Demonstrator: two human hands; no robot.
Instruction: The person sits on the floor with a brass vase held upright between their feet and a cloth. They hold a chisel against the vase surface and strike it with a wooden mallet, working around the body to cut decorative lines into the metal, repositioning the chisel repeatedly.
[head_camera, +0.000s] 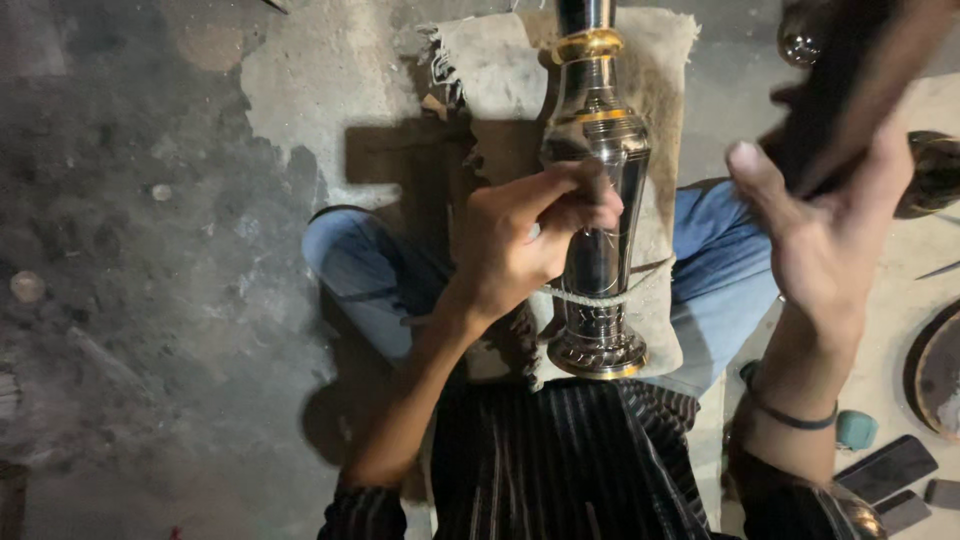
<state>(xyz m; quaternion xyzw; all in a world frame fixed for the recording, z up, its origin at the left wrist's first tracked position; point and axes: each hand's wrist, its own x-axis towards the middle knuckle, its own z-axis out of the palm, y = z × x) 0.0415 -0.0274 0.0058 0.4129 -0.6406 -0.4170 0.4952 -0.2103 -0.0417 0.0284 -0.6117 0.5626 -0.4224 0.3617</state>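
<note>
I see my left hand curled tight, fingers pinched on a small tool, tip pressed to the tall polished silver-and-gold metal vase; can't tell what kind of tool. The vase lies lengthwise across my lap on a frayed beige cloth, w/ a pale cord looped near its foot, prob. to pad and steady it. My right hand is raised, palm half open, fingers loosely around a dark wooden mallet-like block. Concrete floor beneath; dark flat stones by my right knee.
</note>
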